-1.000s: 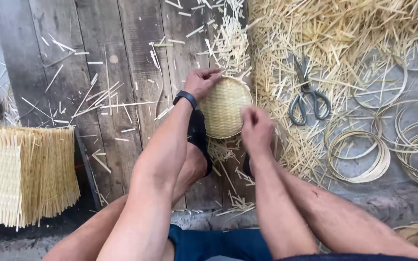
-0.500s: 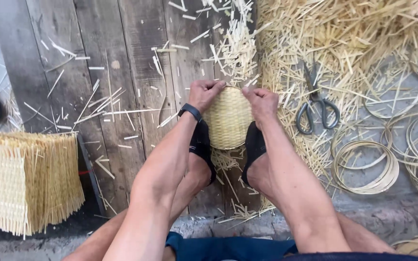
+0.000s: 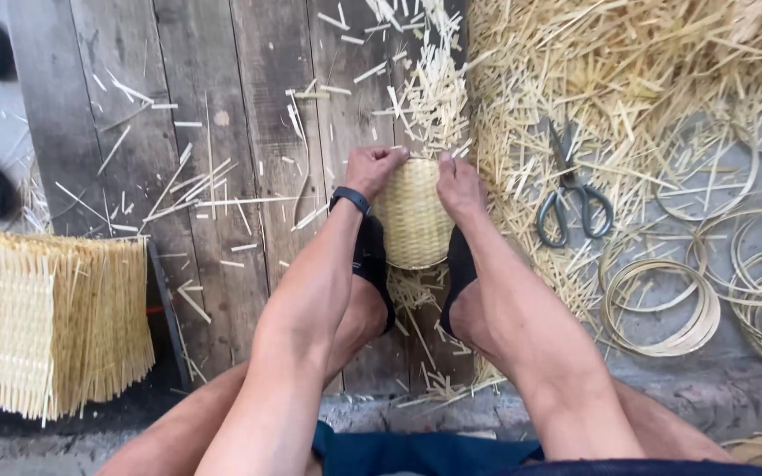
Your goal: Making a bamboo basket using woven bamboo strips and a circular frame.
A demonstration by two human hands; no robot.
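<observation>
Fingers of the left hand [image 3: 372,167] and right hand [image 3: 457,183] curl closed over the far rim of a small woven bamboo basket [image 3: 412,220], gripping it at eleven and one o'clock. It stands on the plank floor [image 3: 222,106] between two dark-slippered feet, with scissors [image 3: 572,196] at three o'clock and coiled bamboo hoops [image 3: 659,304] at four.
</observation>
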